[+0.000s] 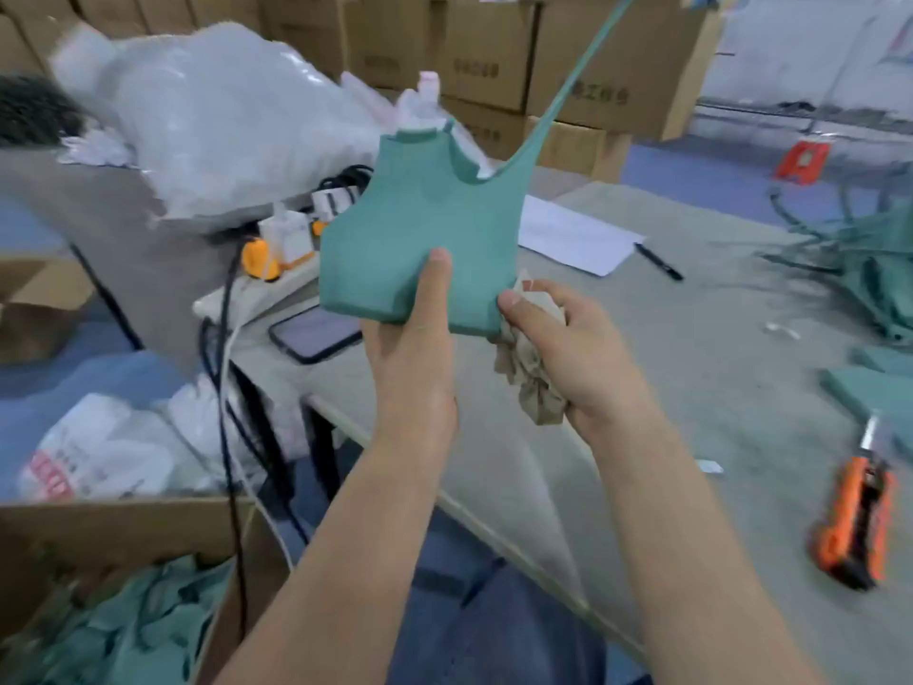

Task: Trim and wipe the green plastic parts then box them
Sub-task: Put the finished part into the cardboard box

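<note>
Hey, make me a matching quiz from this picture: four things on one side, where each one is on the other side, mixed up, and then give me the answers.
Things
1. green plastic part
2. rag
3. orange utility knife
4. black pen

Places
A. on the table, beside the white paper
B. bunched in the right hand
C. held up by the left hand
D. on the table, far right, near the person

Pairs: 1-C, 2-B, 3-D, 4-A
</note>
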The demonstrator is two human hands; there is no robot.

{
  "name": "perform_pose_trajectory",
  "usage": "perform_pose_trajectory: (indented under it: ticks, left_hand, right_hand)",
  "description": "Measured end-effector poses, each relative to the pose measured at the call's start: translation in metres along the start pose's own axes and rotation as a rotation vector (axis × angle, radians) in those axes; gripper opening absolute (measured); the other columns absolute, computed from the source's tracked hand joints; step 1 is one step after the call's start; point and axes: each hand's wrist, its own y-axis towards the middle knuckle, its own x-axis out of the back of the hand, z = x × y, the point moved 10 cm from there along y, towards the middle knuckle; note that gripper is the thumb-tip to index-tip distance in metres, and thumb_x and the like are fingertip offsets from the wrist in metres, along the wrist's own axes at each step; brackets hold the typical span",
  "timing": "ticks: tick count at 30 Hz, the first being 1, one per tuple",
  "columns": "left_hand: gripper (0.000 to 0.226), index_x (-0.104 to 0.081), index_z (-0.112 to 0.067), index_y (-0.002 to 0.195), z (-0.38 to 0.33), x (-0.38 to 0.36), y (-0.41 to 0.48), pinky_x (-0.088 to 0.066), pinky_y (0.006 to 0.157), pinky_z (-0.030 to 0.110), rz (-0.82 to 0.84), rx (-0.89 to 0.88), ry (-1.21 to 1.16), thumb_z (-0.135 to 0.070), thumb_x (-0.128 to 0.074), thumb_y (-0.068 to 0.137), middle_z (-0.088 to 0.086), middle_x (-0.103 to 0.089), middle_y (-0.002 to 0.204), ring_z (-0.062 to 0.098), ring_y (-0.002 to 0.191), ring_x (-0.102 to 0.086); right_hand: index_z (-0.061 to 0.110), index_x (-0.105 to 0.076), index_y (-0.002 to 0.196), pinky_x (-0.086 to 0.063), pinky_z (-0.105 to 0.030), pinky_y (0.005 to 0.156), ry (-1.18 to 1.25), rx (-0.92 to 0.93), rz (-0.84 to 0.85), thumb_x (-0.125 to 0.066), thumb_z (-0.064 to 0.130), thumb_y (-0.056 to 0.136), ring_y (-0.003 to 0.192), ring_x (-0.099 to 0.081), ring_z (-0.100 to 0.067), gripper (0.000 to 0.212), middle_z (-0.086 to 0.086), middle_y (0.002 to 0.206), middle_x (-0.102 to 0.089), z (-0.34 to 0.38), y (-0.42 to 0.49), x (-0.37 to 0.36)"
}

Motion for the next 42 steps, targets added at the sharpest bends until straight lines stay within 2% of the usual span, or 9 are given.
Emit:
perform_pose_trajectory:
  ticks: [6,10,13,17,23,30,35,40,42]
  left_hand:
    - [0.023,-0.059,-0.025,0.112,-0.109,0.205,0.002,-0.053,0.057,0.020,-0.549,-0.145,-0.042,-0.019,-0.064,0.091,-0.012,-0.073,0.094,0.008,0.081,-0.070]
    - [0.032,-0.059,-0.013,0.124,-0.125,0.313,-0.013,-0.052,0.069,0.027,-0.752,-0.030,-0.151,-0.022,-0.059,0.093,0.003,-0.070,0.111,0.020,0.093,-0.067]
    - [0.027,-0.064,-0.009,0.106,-0.096,0.352,-0.024,-0.052,0.068,0.026,-0.785,0.217,-0.165,-0.031,-0.051,0.097,0.006,-0.071,0.090,0.017,0.075,-0.065]
    - [0.032,-0.063,-0.012,0.079,-0.068,0.352,-0.017,-0.050,0.074,0.027,-0.727,0.317,-0.206,-0.031,-0.045,0.099,0.007,-0.064,0.075,0.016,0.073,-0.062]
    - [0.022,-0.062,-0.014,0.093,-0.049,0.241,0.023,-0.050,0.059,0.023,-0.393,0.310,0.069,-0.031,-0.049,0.097,0.004,-0.064,0.079,0.015,0.074,-0.064]
    - [0.008,-0.061,-0.016,0.084,0.043,0.011,-0.007,-0.053,0.062,0.022,0.246,0.339,0.299,-0.017,-0.056,0.091,-0.003,-0.069,0.075,0.011,0.071,-0.068]
    - [0.018,-0.065,-0.012,0.108,0.128,-0.130,-0.091,-0.052,0.082,0.030,0.636,0.423,0.389,-0.018,-0.061,0.091,0.006,-0.071,0.102,0.018,0.094,-0.067]
    - [0.015,-0.064,-0.015,0.095,0.193,-0.199,-0.154,-0.049,0.082,0.029,0.814,0.424,0.504,-0.004,-0.060,0.088,0.002,-0.067,0.087,0.017,0.084,-0.062]
    - [0.021,-0.064,-0.016,0.105,0.210,-0.210,-0.159,-0.048,0.080,0.026,0.833,0.345,0.621,-0.006,-0.058,0.087,-0.004,-0.063,0.084,0.016,0.084,-0.061]
  right_hand:
    - [0.024,-0.063,0.077,-0.045,-0.015,0.057,-0.134,-0.024,0.394,-0.064,0.023,0.092,0.057,-0.055,0.000,0.016,0.013,0.065,-0.061,-0.030,-0.018,-0.235]
    - [0.007,-0.065,0.101,-0.043,-0.026,0.066,-0.264,-0.053,0.613,-0.062,0.027,0.092,0.082,-0.055,-0.014,0.022,0.004,0.084,-0.060,-0.070,-0.059,-0.353]
    - [0.015,-0.060,0.121,-0.045,-0.031,0.090,-0.417,-0.082,0.727,-0.060,0.033,0.092,0.107,-0.057,-0.022,0.034,0.000,0.111,-0.062,-0.107,-0.088,-0.399]
    - [0.018,-0.061,0.083,-0.046,-0.034,0.079,-0.406,-0.123,0.714,-0.056,0.030,0.095,0.088,-0.061,-0.025,0.017,-0.002,0.082,-0.064,-0.128,-0.092,-0.398]
    - [0.016,-0.064,0.082,-0.053,-0.043,0.088,-0.157,-0.201,0.287,-0.051,0.044,0.096,0.093,-0.066,-0.026,0.034,-0.011,0.093,-0.070,-0.090,-0.028,-0.294]
    - [0.020,-0.067,0.073,-0.051,-0.016,0.061,0.051,-0.149,-0.308,-0.025,0.052,0.102,0.070,-0.068,-0.005,0.060,0.007,0.070,-0.072,-0.032,-0.006,-0.047]
    - [0.024,-0.050,0.070,-0.041,-0.027,0.073,-0.264,-0.055,-0.752,-0.032,0.020,0.103,0.087,-0.057,-0.020,0.038,0.002,0.075,-0.054,0.007,-0.055,0.146]
    - [0.016,-0.060,0.095,-0.046,-0.033,0.093,-0.195,-0.093,-0.986,-0.045,0.017,0.100,0.099,-0.061,-0.020,0.015,0.001,0.093,-0.063,-0.010,-0.112,0.270]
    - [0.017,-0.057,0.089,-0.047,-0.033,0.080,0.000,-0.101,-1.109,-0.046,0.018,0.100,0.082,-0.059,-0.015,0.016,0.004,0.084,-0.057,-0.029,-0.137,0.309]
